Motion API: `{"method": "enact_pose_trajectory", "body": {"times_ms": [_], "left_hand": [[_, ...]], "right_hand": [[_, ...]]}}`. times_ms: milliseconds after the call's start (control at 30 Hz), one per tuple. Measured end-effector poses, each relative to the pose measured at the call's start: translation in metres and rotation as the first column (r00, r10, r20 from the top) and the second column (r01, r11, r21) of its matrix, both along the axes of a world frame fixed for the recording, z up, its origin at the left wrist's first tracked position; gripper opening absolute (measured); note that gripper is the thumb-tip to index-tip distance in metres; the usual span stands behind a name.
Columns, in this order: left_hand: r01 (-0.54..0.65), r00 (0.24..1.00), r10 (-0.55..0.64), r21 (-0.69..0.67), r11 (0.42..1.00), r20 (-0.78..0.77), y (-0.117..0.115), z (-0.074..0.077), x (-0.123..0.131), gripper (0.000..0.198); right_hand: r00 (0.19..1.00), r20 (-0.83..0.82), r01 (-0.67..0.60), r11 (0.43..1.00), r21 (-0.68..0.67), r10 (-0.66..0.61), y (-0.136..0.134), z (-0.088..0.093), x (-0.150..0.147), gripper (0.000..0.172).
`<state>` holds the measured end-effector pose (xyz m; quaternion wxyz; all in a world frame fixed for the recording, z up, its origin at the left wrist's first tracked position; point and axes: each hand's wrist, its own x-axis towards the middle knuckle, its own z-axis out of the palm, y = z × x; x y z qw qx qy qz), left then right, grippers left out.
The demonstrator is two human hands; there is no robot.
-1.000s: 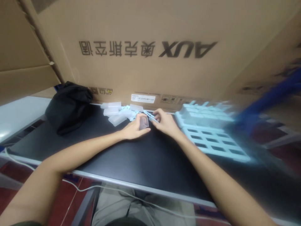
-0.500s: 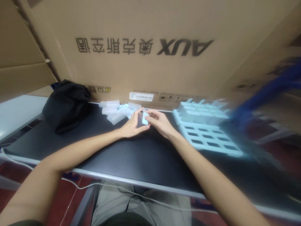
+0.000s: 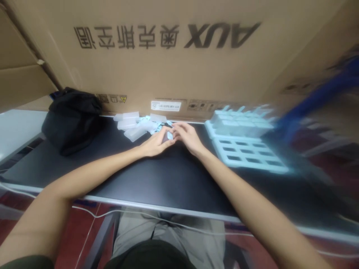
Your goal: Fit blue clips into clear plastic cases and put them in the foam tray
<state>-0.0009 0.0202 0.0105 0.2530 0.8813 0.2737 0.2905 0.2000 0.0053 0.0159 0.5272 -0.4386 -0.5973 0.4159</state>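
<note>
My left hand (image 3: 157, 145) is closed around a small ice pop mold cup (image 3: 168, 136), translucent with a light blue part showing. Beside it, my right hand (image 3: 190, 139) has its fingertips pinched at the cup's right end; they hide what they grip there. Just behind the hands lies a loose pile of translucent mold cups (image 3: 136, 131), with light blue sticks (image 3: 145, 120) among them. To the right stands a light blue mold rack (image 3: 224, 158) with rows of rectangular openings; its back rows hold cups (image 3: 242, 125) with blue handles sticking up.
A large cardboard box (image 3: 134, 78) walls off the back of the black table (image 3: 157, 183). At the left sits a black cloth bag (image 3: 71, 121). A white cable (image 3: 134, 219) runs below the table's front edge. A blurred blue frame (image 3: 314, 101) rises at the far right.
The blue piece, earlier upright between both hands, now sits lower within my left hand's grip, mostly covered. My right fingers have curled in closer. The whole view has shifted slightly.
</note>
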Motion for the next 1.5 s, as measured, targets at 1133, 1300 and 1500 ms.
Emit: {"method": "enact_pose_trajectory", "body": {"times_ms": [1133, 1300, 1500], "left_hand": [[0.13, 0.992, -0.128, 0.192, 0.973, -0.02, -0.003, 0.003, 0.001, 0.053], [0.144, 0.983, -0.148, 0.037, 0.989, 0.111, 0.005, -0.005, 0.005, 0.049], [0.14, 0.97, -0.119, -0.088, 0.986, 0.213, 0.009, -0.011, 0.007, 0.048]], "right_hand": [[0.715, 0.512, 0.407, 0.879, 0.248, -0.475, 0.024, -0.009, 0.058, 0.009], [0.903, 0.09, 0.35, 0.841, 0.413, -0.42, 0.014, 0.015, 0.06, 0.029], [0.951, 0.025, 0.257, 0.835, 0.488, -0.307, 0.004, 0.03, 0.056, 0.038]]}}
